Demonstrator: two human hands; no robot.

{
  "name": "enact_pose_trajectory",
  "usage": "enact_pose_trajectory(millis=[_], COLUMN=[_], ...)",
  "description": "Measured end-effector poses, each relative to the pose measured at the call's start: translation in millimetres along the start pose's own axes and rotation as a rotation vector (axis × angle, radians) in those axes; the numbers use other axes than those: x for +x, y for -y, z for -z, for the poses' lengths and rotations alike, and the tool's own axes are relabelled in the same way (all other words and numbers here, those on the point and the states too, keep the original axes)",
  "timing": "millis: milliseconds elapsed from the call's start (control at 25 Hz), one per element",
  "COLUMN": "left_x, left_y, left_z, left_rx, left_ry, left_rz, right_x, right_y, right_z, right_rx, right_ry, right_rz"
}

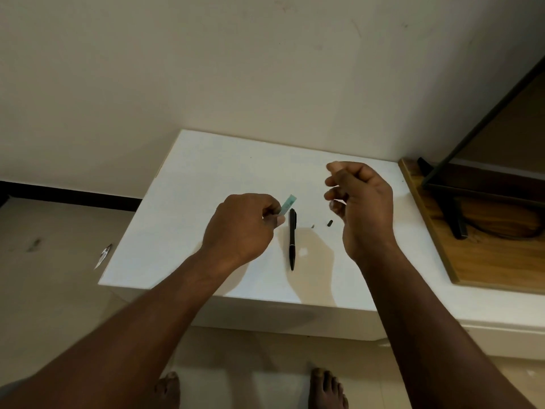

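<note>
Teal tube [288, 204] pinched in left hand [241, 225]; right hand [358, 202] curled, on what I cannot tell. A stray wrist could knock the cap [330, 223] off the counter [182, 178].

White tbl top [206, 172] sat vs. the wall, front edge twd the viewer. Black pen [292, 239] lay flat near mid, running front-to-back, tip twd the front edge. Right of its far end: tiny pale bit [313, 226], then small black piece [330, 223], not touching. Wooden board [486, 261] lay on the rt end w/ black metal stand [457, 219] on it.
</note>
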State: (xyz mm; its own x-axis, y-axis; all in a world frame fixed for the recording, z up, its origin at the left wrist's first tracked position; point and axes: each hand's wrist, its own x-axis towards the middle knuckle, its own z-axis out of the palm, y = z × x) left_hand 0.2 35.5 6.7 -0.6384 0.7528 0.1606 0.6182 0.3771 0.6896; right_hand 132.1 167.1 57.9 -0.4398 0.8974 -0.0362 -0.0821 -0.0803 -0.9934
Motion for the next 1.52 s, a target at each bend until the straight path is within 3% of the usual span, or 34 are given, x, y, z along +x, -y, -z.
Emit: enact_pose_trajectory(millis=[160, 240, 400, 560, 840, 920, 1120, 1240, 1520], left_x=[3, 2, -2, -1, -1, 0, 7, 7, 7], left_y=[-1, -1, -2, -4, -7, -9, -9, -7, -6], left_z=[2, 3, 3, 4, 8, 10, 20, 22, 21], left_rx=[-0.06, -0.056, -0.041, -0.059, -0.077, -0.194, -0.917, -1.188, -1.323], left_ry=[-0.039, -0.025, 0.007, 0.009, 0.011, -0.005, -0.071, -0.096, -0.199], left_rz=[0.023, 0.02, 0.01, 0.019, 0.029, 0.083, 0.463, 0.589, 0.679], right_x=[-1, -3, -2, 0, -3, -2, -4, -6, -14], right_y=[-1, -1, -5, -15, -21, -20, -19, -20, -21], right_z=[5, 1, -4, -5, -6, -6, -7, -10, -15], right_rx=[0.405, 0.42, 0.15, -0.242, -0.357, -0.345, -0.271, -0.205, -0.147], right_ry=[0.002, 0.057, 0.141, 0.165, 0.228, 0.199, 0.235, 0.272, 0.325], right_rz=[-0.288, -0.345, -0.369, -0.191, -0.064, -0.058, -0.162, -0.195, -0.224])
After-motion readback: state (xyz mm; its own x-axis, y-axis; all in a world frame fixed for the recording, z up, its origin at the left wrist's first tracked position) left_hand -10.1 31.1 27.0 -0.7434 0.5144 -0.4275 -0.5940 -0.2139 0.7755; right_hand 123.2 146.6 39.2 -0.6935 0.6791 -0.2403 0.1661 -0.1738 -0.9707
